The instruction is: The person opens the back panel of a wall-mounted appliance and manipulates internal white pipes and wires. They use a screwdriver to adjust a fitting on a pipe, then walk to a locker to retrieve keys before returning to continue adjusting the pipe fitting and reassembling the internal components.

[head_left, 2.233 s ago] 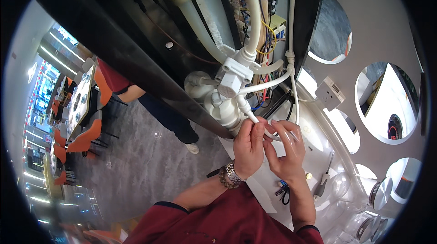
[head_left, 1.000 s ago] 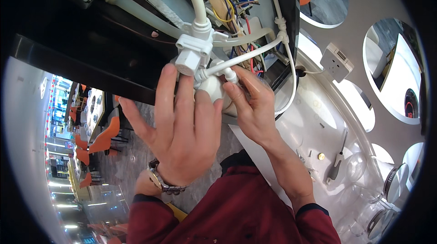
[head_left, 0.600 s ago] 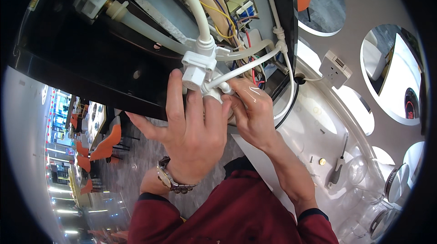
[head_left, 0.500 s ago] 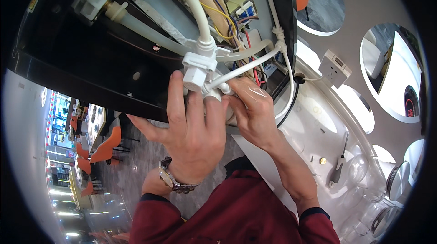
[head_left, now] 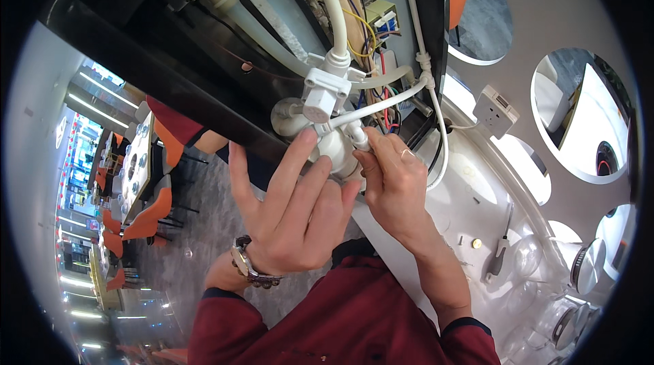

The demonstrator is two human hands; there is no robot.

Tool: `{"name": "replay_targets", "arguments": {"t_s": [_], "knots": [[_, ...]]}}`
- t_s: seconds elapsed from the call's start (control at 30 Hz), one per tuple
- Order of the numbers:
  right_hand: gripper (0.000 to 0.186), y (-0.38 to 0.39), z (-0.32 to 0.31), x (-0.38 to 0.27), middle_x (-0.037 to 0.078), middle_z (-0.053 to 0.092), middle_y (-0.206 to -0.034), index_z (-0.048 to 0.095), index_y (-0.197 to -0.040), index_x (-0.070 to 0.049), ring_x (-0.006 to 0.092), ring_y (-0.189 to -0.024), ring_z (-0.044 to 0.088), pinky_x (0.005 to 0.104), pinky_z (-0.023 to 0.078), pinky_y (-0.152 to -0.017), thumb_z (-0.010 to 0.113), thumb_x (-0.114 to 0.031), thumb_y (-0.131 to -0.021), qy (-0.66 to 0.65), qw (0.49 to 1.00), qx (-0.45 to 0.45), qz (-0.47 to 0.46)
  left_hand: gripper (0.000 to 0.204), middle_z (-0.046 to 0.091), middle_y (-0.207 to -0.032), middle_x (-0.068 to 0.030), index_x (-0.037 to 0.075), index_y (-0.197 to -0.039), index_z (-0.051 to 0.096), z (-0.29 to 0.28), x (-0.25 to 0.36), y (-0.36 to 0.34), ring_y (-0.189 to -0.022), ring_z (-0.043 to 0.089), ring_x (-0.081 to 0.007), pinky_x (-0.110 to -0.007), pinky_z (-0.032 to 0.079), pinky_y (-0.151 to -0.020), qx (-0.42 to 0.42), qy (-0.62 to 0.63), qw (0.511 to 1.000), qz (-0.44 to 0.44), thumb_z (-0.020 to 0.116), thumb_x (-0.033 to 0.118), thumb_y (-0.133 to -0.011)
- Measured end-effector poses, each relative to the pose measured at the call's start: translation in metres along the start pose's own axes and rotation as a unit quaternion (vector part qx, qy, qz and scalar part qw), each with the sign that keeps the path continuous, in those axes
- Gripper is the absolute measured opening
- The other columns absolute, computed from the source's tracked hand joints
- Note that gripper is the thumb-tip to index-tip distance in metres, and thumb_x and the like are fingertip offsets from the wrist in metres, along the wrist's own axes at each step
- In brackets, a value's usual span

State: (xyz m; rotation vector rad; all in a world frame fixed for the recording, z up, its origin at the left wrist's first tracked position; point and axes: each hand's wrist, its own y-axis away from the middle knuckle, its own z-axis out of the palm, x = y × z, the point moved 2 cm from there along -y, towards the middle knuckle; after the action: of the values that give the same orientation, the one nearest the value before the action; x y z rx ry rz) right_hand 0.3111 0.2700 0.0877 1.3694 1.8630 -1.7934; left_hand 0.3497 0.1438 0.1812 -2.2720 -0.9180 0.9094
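An opened black appliance (head_left: 157,99) spans the upper part of the view, its tubing and wiring exposed. A boxy white plastic valve (head_left: 323,96) hangs at its lower edge, joined to a thick white hose (head_left: 328,4). Just below the valve, a white elbow fitting (head_left: 357,135) is pinched between the thumb and fingers of my right hand (head_left: 398,184). My left hand (head_left: 293,215) has its fingers spread, the index tip close to the valve; whether it touches is unclear. Behind those fingertips, a rounded white part (head_left: 334,150) is partly hidden.
At right, a screwdriver (head_left: 501,249), a brass-coloured round piece (head_left: 477,244) and small screws lie on the white surface near clear jars (head_left: 545,310). A white power socket (head_left: 495,112) stands above. Another person's dark red sleeve (head_left: 167,116) shows at left, near orange chairs (head_left: 151,215).
My left hand has drawn down from the valve, uncovering the rounded part. My right hand now shows its pinch on the elbow. Another person's sleeve has appeared at left. The view has shifted.
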Motion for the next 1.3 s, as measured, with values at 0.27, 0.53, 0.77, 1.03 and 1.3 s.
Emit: {"name": "replay_targets", "arguments": {"t_s": [0.27,0.53,0.77,1.03,1.3], "knots": [[0.034,0.008,-0.028,-0.026,0.008,0.056,-0.075,0.063,-0.112,-0.001,0.0276,-0.06,0.057,0.0365,0.046,-0.051,0.071,0.002,-0.079,-0.061,0.996,-0.016,-0.056,0.015,0.069,-0.099,-0.0077,0.006,-0.078,0.06,-0.018,-0.015,0.04,-0.109,0.063,-0.03,-0.062,0.036,-0.105,0.006,0.074,0.997,-0.008,0.072,0.014,-0.081],[0.032,-0.029,-0.011,-0.05,0.007,0.056,-0.072,0.067,-0.11,-0.005,0.0246,-0.065,0.053,0.0346,0.041,-0.059,0.075,-0.01,-0.079,0.045,0.989,-0.031,-0.14,0.015,0.066,-0.11,-0.0092,0.006,-0.091,0.061,-0.025,-0.038,0.041,-0.112,0.059,-0.033,-0.056,0.04,-0.104,0.071,0.057,0.993,-0.069,0.07,0.013,-0.082],[0.025,-0.027,0.004,-0.034,0.011,0.058,-0.074,0.066,-0.105,-0.007,0.0318,-0.066,0.062,0.0408,0.047,-0.056,0.072,-0.014,-0.082,-0.077,0.993,-0.051,-0.068,0.027,0.053,-0.131,-0.0157,0.021,-0.115,0.069,-0.009,-0.024,0.033,-0.124,0.042,-0.0373,-0.049,0.043,-0.102,0.08,-0.063,0.995,0.008,0.059,0.037,-0.095],[0.028,-0.011,-0.001,-0.029,0.01,0.064,-0.079,0.066,-0.109,-0.006,0.0313,-0.071,0.063,0.0408,0.05,-0.06,0.069,-0.005,-0.081,-0.084,0.992,-0.069,-0.061,0.051,0.041,-0.141,-0.0155,0.022,-0.117,0.072,0.017,-0.026,0.033,-0.129,0.035,-0.0401,-0.055,0.041,-0.104,0.057,-0.114,0.992,0.017,0.04,0.058,-0.1],[0.033,0.009,-0.018,-0.016,0.008,0.065,-0.081,0.066,-0.106,-0.003,0.0255,-0.066,0.059,0.0352,0.047,-0.056,0.074,-0.001,-0.074,0.028,0.991,-0.089,-0.101,0.031,0.041,-0.14,-0.0172,0.022,-0.113,0.072,0.018,-0.043,0.038,-0.125,0.043,-0.0408,-0.05,0.045,-0.101,0.105,-0.008,0.994,0.042,0.064,0.043,-0.091]]}}
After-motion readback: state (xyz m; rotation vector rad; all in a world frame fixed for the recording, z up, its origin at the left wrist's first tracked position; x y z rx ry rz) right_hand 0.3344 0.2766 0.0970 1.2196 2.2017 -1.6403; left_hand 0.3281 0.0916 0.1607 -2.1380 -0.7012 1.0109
